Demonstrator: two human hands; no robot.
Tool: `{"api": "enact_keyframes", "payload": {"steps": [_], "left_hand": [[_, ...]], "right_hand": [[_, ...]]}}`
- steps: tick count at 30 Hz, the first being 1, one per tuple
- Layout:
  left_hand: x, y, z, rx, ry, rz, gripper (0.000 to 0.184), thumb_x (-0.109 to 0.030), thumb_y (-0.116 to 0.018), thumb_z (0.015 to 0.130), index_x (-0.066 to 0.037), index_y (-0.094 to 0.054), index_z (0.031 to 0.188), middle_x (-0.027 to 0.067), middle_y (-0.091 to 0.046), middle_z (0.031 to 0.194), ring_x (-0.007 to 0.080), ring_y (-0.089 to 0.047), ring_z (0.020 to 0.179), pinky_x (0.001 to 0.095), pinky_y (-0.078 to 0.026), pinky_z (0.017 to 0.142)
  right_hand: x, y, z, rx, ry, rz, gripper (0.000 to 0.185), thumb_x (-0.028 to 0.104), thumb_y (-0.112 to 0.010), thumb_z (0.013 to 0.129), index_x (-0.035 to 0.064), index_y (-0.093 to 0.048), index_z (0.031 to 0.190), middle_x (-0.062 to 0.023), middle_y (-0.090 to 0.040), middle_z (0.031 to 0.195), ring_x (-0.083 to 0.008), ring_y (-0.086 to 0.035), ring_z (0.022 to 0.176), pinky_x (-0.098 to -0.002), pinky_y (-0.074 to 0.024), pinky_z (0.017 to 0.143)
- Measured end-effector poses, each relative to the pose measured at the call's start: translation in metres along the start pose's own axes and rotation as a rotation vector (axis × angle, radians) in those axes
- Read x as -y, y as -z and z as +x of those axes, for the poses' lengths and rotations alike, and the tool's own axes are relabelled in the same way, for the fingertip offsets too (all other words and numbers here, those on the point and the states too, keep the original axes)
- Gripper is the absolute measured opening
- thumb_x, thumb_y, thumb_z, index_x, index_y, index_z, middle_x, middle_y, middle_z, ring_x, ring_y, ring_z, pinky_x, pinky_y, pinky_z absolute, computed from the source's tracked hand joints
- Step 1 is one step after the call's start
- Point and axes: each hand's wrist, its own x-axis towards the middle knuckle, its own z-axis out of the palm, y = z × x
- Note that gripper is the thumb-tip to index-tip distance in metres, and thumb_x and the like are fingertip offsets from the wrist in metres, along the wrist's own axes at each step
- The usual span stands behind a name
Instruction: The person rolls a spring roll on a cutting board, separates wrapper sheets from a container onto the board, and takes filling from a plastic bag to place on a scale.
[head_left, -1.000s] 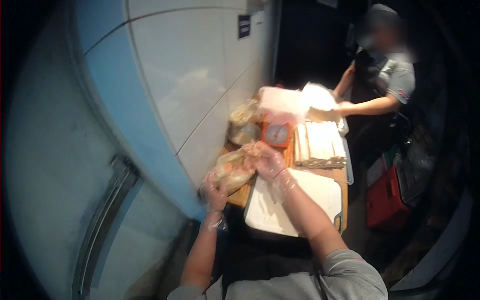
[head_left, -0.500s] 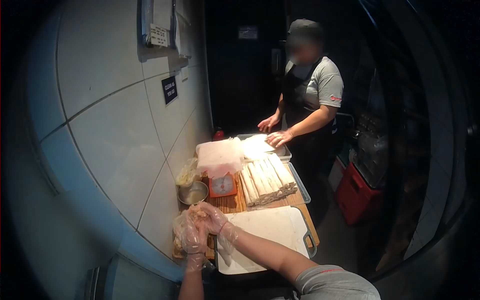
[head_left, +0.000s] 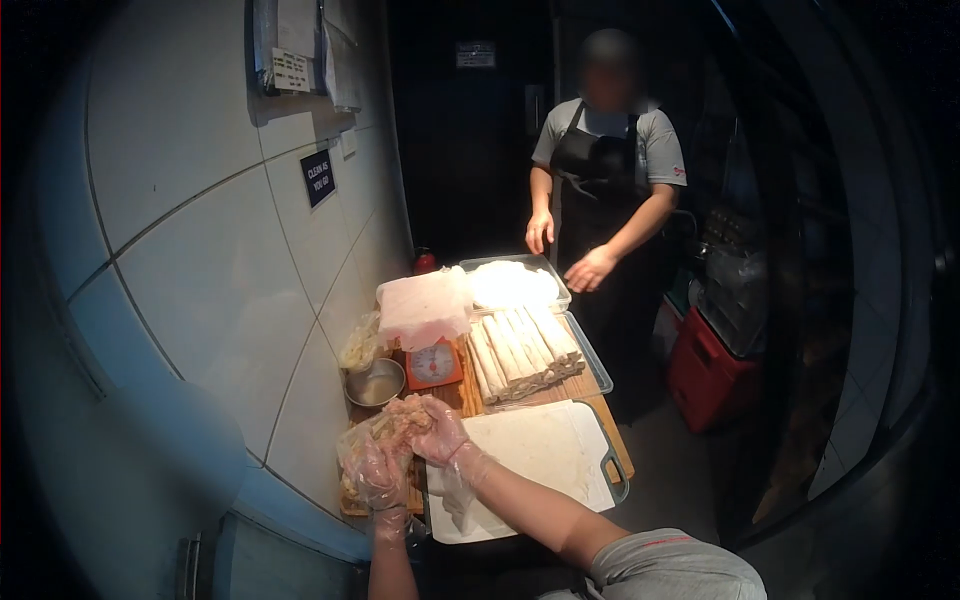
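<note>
My right hand [head_left: 440,437], in a clear plastic glove, is closed around part of a pinkish, lumpy filling [head_left: 408,412]. Close beside it, my left hand [head_left: 380,474], gloved too, is against the plastic bag [head_left: 352,452] of filling; what its fingers grip is hard to make out. Both hands are over the table's left edge, left of a white cutting board [head_left: 530,450] covered by a pale sheet. Just beyond them are a metal bowl [head_left: 376,383] and an orange scale [head_left: 434,364] with a pink covered stack [head_left: 425,305] on it.
Long white rolls [head_left: 525,350] lie in rows behind the board. A tray [head_left: 512,285] with a bright white sheet is farther back, where a co-worker [head_left: 605,170] in a dark apron stands. A red crate [head_left: 712,368] is on the floor at right; a tiled wall [head_left: 220,300] borders the left.
The view has swung up and left. My hands have come together from their wider spacing and then parted slightly. The co-worker's hands have lifted off the white sheet.
</note>
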Motion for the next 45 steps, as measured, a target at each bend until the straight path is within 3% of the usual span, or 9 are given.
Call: {"api": "enact_keyframes", "payload": {"steps": [5, 8, 12, 14, 16, 18, 24, 42, 45], "left_hand": [[0.006, -0.008, -0.004, 0.02, -0.032, 0.107, 0.043, -0.013, -0.061, 0.09, -0.001, -0.055, 0.131, 0.0166, -0.061, 0.127, 0.0361, -0.059, 0.112, 0.057, -0.034, 0.107], [0.022, -0.021, -0.015, -0.13, -0.279, 0.364, 0.041, -0.013, -0.061, 0.091, -0.001, -0.055, 0.13, 0.0164, -0.06, 0.128, 0.0362, -0.056, 0.115, 0.0564, -0.036, 0.106], [-0.034, 0.014, 0.002, -0.228, -0.148, -0.019, 0.043, -0.011, -0.065, 0.084, 0.004, -0.057, 0.124, 0.021, -0.06, 0.122, 0.0388, -0.054, 0.115, 0.0474, -0.041, 0.102], [-0.055, 0.012, 0.001, -0.083, -0.194, -0.185, 0.034, -0.007, -0.065, 0.082, 0.002, -0.063, 0.115, 0.0212, -0.065, 0.11, 0.0409, -0.059, 0.105, 0.0474, -0.046, 0.095], [-0.083, 0.005, -0.022, 0.064, -0.293, -0.536, 0.033, -0.007, -0.065, 0.079, -0.002, -0.063, 0.111, 0.0157, -0.065, 0.11, 0.0347, -0.06, 0.103, 0.0457, -0.047, 0.091], [-0.1, -0.011, -0.045, 0.545, -0.445, -0.506, 0.03, -0.006, -0.065, 0.079, -0.004, -0.065, 0.109, 0.0151, -0.066, 0.107, 0.0335, -0.062, 0.099, 0.0447, -0.048, 0.087], [-0.108, -0.009, -0.051, 0.516, -0.423, -0.711, 0.023, -0.002, -0.065, 0.081, -0.005, -0.066, 0.104, 0.0144, -0.069, 0.102, 0.0329, -0.065, 0.096, 0.0445, -0.046, 0.096], [-0.105, 0.001, -0.05, 0.53, -0.322, -0.808, 0.021, -0.001, -0.063, 0.084, -0.002, -0.066, 0.105, 0.0151, -0.069, 0.103, 0.0321, -0.066, 0.096, 0.0383, -0.051, 0.086], [-0.102, -0.002, -0.053, 0.516, -0.31, -0.81, 0.021, -0.001, -0.063, 0.084, -0.003, -0.066, 0.104, 0.0151, -0.069, 0.104, 0.0328, -0.065, 0.096, 0.0389, -0.051, 0.087]], "right_hand": [[0.055, -0.018, -0.044, 0.007, 0.064, -0.138, 0.044, 0.027, -0.057, 0.09, -0.0077, -0.056, 0.117, -0.0207, -0.063, 0.114, -0.0282, -0.061, 0.102, -0.0427, -0.0509, 0.091], [0.089, -0.042, -0.087, -0.015, 0.127, -0.301, 0.049, 0.028, -0.064, 0.086, -0.0084, -0.056, 0.118, -0.0183, -0.065, 0.11, -0.0224, -0.063, 0.087, -0.0348, -0.0535, 0.08], [0.129, -0.014, -0.137, -0.179, 0.248, -0.448, 0.054, 0.041, -0.066, 0.084, -0.0025, -0.06, 0.115, -0.0163, -0.068, 0.102, -0.0228, -0.062, 0.076, -0.0428, -0.0552, 0.074], [0.144, 0.014, -0.157, -0.313, 0.227, -0.443, 0.061, 0.042, -0.061, 0.086, -0.0075, -0.057, 0.121, -0.019, -0.065, 0.105, -0.026, -0.063, 0.084, -0.0448, -0.0552, 0.073], [0.149, 0.026, -0.167, -0.025, 0.192, -0.5, 0.055, 0.036, -0.051, 0.095, -0.0096, -0.05, 0.126, -0.0246, -0.062, 0.113, -0.0296, -0.063, 0.094, -0.0483, -0.0562, 0.077], [0.136, 0.005, -0.169, -0.27, 0.219, -0.328, 0.047, 0.029, -0.046, 0.1, -0.0085, -0.046, 0.129, -0.0263, -0.061, 0.118, -0.0314, -0.064, 0.095, -0.0477, -0.0581, 0.073], [0.145, 0.025, -0.168, -0.104, 0.148, -0.457, 0.035, 0.025, -0.043, 0.102, 0.0012, -0.048, 0.128, -0.0249, -0.058, 0.125, -0.0344, -0.062, 0.108, -0.0503, -0.0594, 0.073], [0.147, 0.026, -0.169, -0.031, 0.103, -0.415, 0.036, 0.025, -0.047, 0.102, -0.0013, -0.048, 0.127, -0.0248, -0.056, 0.126, -0.0342, -0.059, 0.114, -0.0457, -0.0548, 0.09], [0.14, 0.023, -0.168, -0.184, 0.185, -0.434, 0.037, 0.029, -0.043, 0.103, -0.0007, -0.047, 0.125, -0.0271, -0.058, 0.123, -0.0346, -0.063, 0.105, -0.0489, -0.0584, 0.075]]}}
